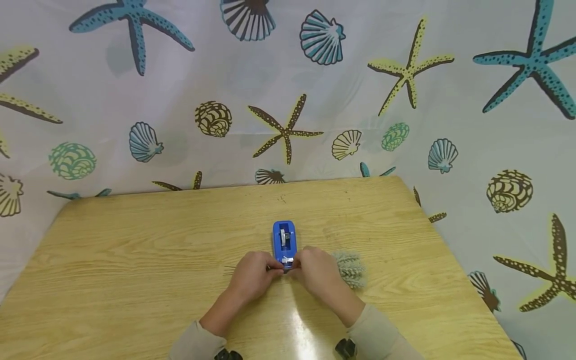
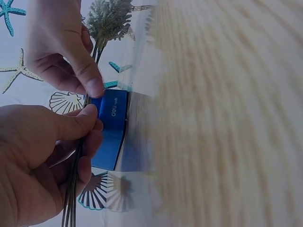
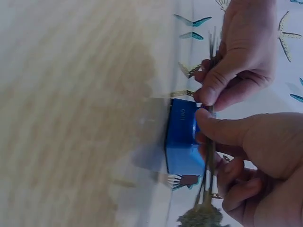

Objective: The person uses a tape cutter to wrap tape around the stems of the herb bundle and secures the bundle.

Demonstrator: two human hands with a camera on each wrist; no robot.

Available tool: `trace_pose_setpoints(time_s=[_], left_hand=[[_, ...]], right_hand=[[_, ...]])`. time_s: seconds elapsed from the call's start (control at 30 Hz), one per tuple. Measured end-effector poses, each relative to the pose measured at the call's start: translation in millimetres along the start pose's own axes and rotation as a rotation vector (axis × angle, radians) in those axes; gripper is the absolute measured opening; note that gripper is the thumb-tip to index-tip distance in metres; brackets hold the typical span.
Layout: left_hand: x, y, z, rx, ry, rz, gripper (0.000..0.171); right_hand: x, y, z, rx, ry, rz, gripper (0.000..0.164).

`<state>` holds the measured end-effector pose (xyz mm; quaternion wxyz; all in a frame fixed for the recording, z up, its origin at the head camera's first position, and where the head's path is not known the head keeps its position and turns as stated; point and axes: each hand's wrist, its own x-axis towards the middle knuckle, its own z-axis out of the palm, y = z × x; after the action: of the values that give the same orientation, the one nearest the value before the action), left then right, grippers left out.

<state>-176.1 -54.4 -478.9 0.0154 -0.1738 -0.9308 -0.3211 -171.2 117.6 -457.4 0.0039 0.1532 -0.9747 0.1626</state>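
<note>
A blue tape dispenser (image 1: 277, 237) with a roll of tape (image 1: 283, 237) stands on the table in the head view, its cutter end toward me. Right in front of that end, my left hand (image 1: 252, 274) grips the thin dark stems (image 2: 71, 198) of a bunch of dried flowers. Beside it, thumb and fingers of my right hand (image 1: 318, 272) pinch the same stems closer to the heads, fingertips almost meeting the left ones. The fluffy grey-green flower heads (image 1: 351, 270) stick out to the right, while stem ends (image 1: 228, 270) show at left. Any tape between the fingertips is hidden.
The wooden table (image 1: 148, 240) spreads out on both sides of the hands. Behind it and along its right side hangs a white cloth (image 1: 252, 170) printed with starfish and shells.
</note>
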Motion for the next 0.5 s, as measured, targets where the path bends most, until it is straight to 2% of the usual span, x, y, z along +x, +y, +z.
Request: trace_pose_setpoints(time_s=[0.1,0.2,0.5], left_hand=[[-1.2,0.4,-0.2,0.019,0.016,0.005,0.003],[-1.9,1.3,-0.8,0.013,0.025,-0.005,0.003],[-3.4,2.5,-2.9,-0.108,-0.026,-0.069,0.005]], right_hand=[[-1.1,-0.8,-4.5,-0.016,-0.045,-0.014,0.014],[-0.9,-2.3,-7.4,-0.031,-0.051,-0.023,0.01],[0.9,-2.2,-6.7,-0.066,-0.006,0.002,0.01]])
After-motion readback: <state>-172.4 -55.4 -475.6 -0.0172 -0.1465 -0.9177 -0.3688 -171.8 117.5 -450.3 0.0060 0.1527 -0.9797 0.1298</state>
